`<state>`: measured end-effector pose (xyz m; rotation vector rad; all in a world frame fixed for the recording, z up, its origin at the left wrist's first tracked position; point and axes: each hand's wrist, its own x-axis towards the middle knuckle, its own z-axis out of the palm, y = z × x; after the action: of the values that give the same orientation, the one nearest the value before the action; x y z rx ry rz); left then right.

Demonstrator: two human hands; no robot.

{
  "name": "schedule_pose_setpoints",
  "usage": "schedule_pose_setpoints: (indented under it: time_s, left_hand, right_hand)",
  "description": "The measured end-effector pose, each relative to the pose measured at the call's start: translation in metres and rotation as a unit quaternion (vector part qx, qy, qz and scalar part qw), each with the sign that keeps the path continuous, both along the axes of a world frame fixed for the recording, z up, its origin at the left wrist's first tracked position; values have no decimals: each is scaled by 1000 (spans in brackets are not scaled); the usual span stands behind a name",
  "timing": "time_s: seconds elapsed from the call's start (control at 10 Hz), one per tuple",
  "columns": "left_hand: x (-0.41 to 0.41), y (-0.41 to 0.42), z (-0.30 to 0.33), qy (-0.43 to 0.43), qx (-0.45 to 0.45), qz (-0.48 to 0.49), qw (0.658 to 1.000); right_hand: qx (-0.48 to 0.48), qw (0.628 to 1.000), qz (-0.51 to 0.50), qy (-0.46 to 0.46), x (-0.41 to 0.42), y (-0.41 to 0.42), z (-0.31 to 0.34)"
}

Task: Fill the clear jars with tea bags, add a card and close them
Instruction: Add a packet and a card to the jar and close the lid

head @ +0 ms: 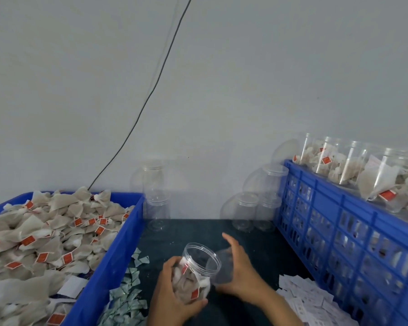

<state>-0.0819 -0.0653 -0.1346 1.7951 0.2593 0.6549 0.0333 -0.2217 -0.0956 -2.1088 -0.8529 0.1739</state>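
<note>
Jar, partly filled with tea bags, sits tilted in the left hand, whose fingers and thumb curl round its lower body, mouth open and pointing up and away toward the right hand. That hand's fingers wrap a blurred clear piece just beside the mouth, probably the lid, though I cannot tell for sure. No card shows inside the jar, so this looks like the end of filling, with closing close at hand; if the card is not in, the next move calls for one from the white slips lying just right of the right hand on the dark tabletop, then the lid squared to the rim and turned. Left of the left hand a blue bin holds the loose tea bag heap, with pale paper scraps at its foot. Beyond both hands empty jars stand by the wall; to the right a slotted blue crate carries filled jars. Nothing blocks the way between the hands.
</note>
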Motion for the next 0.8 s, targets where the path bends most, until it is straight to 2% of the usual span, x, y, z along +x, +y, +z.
schedule_pose_setpoints:
  time_s: [0.1, 0.2, 0.3, 0.5, 0.6, 0.7, 0.8]
  left_hand:
    - [-7, 10, 4, 9, 21, -15, 1000]
    - [-7, 12, 5, 8, 34, -40, 999]
    - [-8, 6, 14, 22, 40, -50, 998]
    - [-14, 3, 20, 14, 18, -98, 995]
    - [-16, -1, 17, -42, -122, -25, 991]
    - [-15, -10, 20, -98, -381, -1, 919]
    - [-17, -17, 32, -68, -463, -52, 882]
  right_hand:
    - [-27, 998, 61, 15, 4, -8, 35]
    - [-1, 991, 119, 56, 3, -8, 59]
    - [24, 987, 149, 53, -5, 3, 63]
    - [72, 990, 116, 20, -24, 17, 51]
    - [156, 983, 94, 9, -31, 19, 52]
    - [209, 976, 54, 16, -41, 28, 46]
    - [195, 980, 27, 6, -46, 31, 41]
